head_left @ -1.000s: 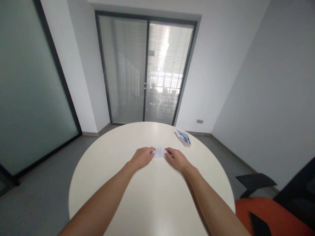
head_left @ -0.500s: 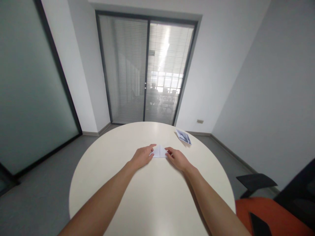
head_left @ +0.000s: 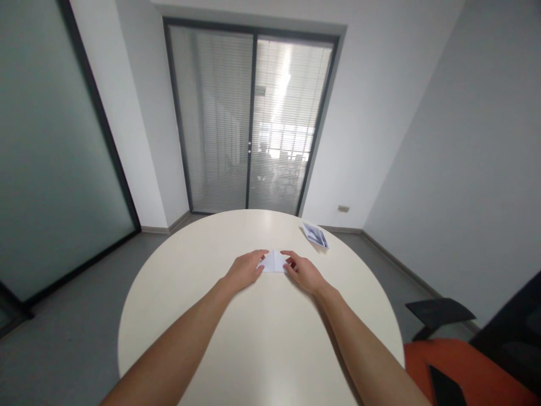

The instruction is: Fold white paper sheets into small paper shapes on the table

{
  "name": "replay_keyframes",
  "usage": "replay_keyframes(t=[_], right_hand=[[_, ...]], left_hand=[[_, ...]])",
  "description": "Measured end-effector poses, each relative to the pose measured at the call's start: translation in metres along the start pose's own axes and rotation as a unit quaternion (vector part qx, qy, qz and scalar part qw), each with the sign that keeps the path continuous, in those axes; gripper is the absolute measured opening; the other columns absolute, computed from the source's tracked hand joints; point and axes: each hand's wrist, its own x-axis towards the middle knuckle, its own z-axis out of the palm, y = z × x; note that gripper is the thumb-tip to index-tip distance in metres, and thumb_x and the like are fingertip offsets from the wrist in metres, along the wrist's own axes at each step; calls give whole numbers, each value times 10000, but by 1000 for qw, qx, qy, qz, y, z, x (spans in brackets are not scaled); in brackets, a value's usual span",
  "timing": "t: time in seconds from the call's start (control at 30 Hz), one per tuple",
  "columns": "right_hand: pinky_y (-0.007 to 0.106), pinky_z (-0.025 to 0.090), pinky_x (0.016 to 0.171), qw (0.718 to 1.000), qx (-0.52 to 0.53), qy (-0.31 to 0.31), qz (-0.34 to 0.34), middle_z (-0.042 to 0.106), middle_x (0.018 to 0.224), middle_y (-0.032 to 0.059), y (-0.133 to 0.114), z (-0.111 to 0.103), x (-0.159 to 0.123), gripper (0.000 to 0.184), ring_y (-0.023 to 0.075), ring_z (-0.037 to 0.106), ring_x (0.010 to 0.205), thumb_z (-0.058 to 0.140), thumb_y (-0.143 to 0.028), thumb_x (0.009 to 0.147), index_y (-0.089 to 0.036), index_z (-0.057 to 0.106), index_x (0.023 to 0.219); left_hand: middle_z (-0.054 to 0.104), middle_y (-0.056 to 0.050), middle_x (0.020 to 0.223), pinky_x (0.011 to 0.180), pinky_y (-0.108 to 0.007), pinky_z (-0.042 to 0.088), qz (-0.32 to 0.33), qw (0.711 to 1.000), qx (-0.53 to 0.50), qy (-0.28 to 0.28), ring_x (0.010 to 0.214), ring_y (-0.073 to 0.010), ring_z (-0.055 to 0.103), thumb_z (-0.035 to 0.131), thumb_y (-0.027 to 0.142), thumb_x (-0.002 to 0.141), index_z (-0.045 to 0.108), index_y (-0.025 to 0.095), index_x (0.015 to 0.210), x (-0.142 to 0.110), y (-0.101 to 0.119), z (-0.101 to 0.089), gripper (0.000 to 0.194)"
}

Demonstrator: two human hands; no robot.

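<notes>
A small folded sheet of white paper (head_left: 274, 263) lies in the middle of the round table, with a crease running down its centre and slanted sides. My left hand (head_left: 245, 269) grips its left corner between thumb and fingers. On the opposite corner, my right hand (head_left: 305, 273) holds the paper with the thumb at the near edge; its index finger reaches along the slanted side. The outer corners of the paper are hidden by my fingers.
A folded printed leaflet (head_left: 315, 235) rests near the far right edge of the cream round table (head_left: 262, 338). An orange chair (head_left: 448, 366) with black armrests stands at the right. Beyond the table is a glass door with blinds (head_left: 211, 124).
The index finger of my right hand has stretched forward along the paper's side. The paper has shifted very slightly toward me; my left hand stays nearly in place.
</notes>
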Motion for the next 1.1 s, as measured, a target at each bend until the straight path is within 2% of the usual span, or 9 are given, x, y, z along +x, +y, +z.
replay_keyframes(t=[0.1,0.3,0.47,0.57,0.77,0.97,1.1], right_hand=[[293,504,786,1000,3,3,-12,736,1067,59,-1,0,0,432,180,677,840,540,-226,933,-239,558,1364],[346,490,977,997,-40,3,-67,649,1271,104,-3,2,1,326,207,653,1073,527,-158,932,-223,719,1187],[411,460,1052,993,-72,-4,-89,649,1309,118,-2,5,1,350,239,604,1194,527,-175,945,-229,716,1234],[443,444,1077,990,-72,-16,-120,656,1335,115,-2,6,0,369,263,579,1244,548,-228,951,-224,686,1292],[431,441,1085,989,-66,-24,-130,668,1333,106,-6,5,-2,378,261,592,1248,540,-247,955,-217,677,1306],[405,463,1036,987,-70,-28,-138,708,1268,78,-11,1,-1,325,249,635,1161,543,-221,951,-261,740,1206],[399,457,1033,989,-70,-31,-129,722,1236,91,-13,1,-1,304,257,633,1161,565,-230,935,-264,768,1159]], left_hand=[[631,-56,1347,1017,-316,477,23,1000,4,7,1172,-210,629,556,155,897,555,234,1358,-1,0,1,468],[614,-41,1331,1046,-304,470,46,999,18,2,1190,-186,604,517,116,907,612,251,1294,-1,1,1,421],[617,-35,1369,1069,-336,460,68,997,43,-10,1216,-198,581,478,137,950,687,255,1216,1,0,3,358],[672,-49,1306,1049,-360,474,89,995,46,-17,1189,-220,593,476,183,971,718,239,1178,0,1,4,323],[707,-59,1242,1033,-368,472,98,994,42,-15,1174,-236,597,517,230,972,725,227,1164,0,3,4,283],[713,-54,1213,1016,-350,471,110,993,40,-15,1151,-227,598,506,224,977,720,227,1152,0,2,4,276],[716,-46,1199,1001,-341,472,113,993,43,-17,1126,-223,602,507,220,977,719,229,1148,0,4,3,273]])
